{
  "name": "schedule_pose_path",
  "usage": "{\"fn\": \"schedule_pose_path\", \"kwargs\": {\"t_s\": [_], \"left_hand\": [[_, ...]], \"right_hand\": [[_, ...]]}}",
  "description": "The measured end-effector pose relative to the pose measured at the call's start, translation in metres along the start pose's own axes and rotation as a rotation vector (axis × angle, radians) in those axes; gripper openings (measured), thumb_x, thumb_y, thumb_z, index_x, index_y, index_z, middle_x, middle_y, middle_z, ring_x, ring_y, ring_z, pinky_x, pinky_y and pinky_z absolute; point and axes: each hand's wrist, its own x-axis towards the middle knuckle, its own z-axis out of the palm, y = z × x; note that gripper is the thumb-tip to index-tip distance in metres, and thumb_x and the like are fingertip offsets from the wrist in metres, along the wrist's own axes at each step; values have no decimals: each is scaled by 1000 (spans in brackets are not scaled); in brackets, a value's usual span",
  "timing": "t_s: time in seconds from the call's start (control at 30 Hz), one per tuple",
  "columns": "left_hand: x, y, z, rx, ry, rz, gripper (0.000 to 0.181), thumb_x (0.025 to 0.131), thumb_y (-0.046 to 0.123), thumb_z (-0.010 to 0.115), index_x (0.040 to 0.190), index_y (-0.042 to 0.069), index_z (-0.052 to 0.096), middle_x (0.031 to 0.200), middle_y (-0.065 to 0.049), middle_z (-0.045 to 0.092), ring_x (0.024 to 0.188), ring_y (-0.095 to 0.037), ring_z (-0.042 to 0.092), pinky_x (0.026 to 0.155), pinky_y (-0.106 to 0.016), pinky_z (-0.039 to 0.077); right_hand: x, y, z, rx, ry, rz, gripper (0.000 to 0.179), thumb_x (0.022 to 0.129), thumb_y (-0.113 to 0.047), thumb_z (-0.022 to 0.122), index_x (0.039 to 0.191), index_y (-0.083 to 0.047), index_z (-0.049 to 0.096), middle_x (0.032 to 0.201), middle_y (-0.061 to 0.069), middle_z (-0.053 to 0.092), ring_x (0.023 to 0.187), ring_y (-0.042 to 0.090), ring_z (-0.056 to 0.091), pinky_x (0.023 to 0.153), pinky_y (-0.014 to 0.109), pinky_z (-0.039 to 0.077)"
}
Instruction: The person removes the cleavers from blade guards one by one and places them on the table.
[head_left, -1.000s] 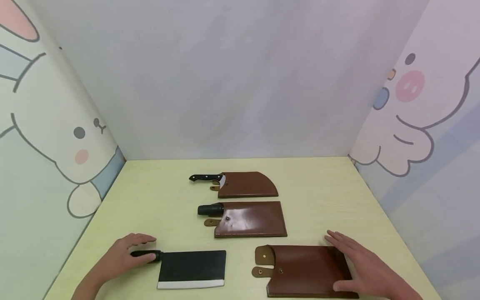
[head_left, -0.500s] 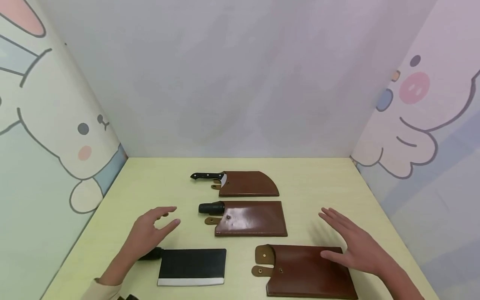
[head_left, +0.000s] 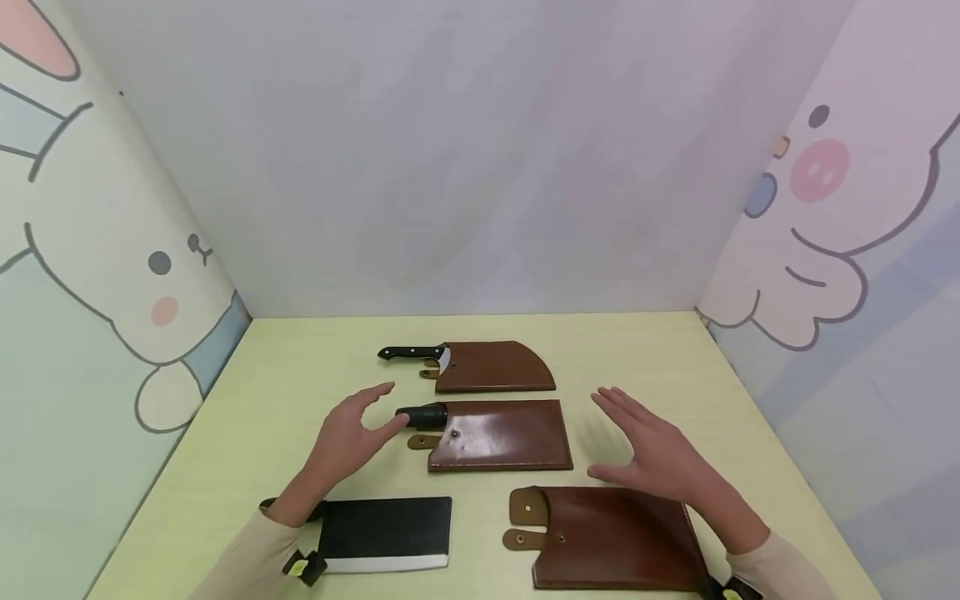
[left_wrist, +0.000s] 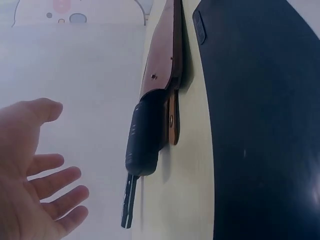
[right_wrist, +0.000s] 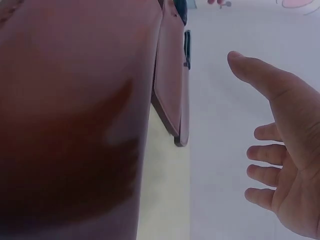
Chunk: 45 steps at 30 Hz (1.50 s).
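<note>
My left hand (head_left: 348, 437) hovers with fingers spread and thumb apart, its thumb tip overlapping the black handle (head_left: 422, 416) of the middle knife in the head view. That knife's blade is hidden in a brown leather sheath (head_left: 501, 435). My right hand (head_left: 652, 454), also spread and holding nothing, hangs right of this sheath and above the far edge of an unfilled brown sheath (head_left: 615, 537) with two tan straps. A bare cleaver (head_left: 386, 533) with a dark blade and pale edge lies below my left hand; the left forearm covers most of its handle.
At the back lies another knife with a black riveted handle (head_left: 408, 352), its blade in a curved brown sheath (head_left: 495, 367). Everything rests on a pale yellow table (head_left: 300, 358). Walls with cartoon animals rise at the left, right and back.
Both hands have risen and moved forward and inward: the left from around the cleaver's handle toward the middle knife, the right from the front sheath's right end. The knives and sheaths stay put.
</note>
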Motion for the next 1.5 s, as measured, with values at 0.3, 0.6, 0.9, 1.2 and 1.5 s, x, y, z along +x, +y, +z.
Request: {"fn": "schedule_pose_path", "kwargs": {"t_s": [0.3,0.6,0.9,1.2,1.5], "left_hand": [[23,1,18,17,-85,26,80,89,51,77,153,13,49,153,-16,50,141,-42,45,109,-61,39],[39,-9,33,66,-185,85,84,84,52,81,150,9,52,151,-15,52,140,-39,47,108,-57,41],[43,-20,43,33,-248,102,76,83,41,85,145,8,56,148,-16,55,134,-38,52,100,-55,46],[50,-24,49,37,-278,102,47,85,40,84,122,13,72,115,-5,67,93,-17,59,76,-37,48],[53,-23,53,24,-289,98,40,84,35,85,114,13,73,104,-3,65,88,-16,56,76,-37,48]], "right_hand": [[36,-13,13,8,-55,-7,106,78,-75,73,158,-13,41,162,13,38,148,35,36,94,59,51],[60,-15,33,41,-156,-38,109,76,-74,75,159,-12,39,164,16,34,149,39,34,91,56,53],[71,-12,52,94,-279,-89,107,77,-70,78,159,-14,38,164,14,32,144,36,42,102,52,48],[73,-12,65,67,-369,-105,112,75,-76,75,161,-19,33,165,14,31,149,35,35,106,54,45],[81,-16,66,56,-414,-126,119,71,-72,81,163,-17,29,166,17,28,152,39,26,111,55,40]]}}
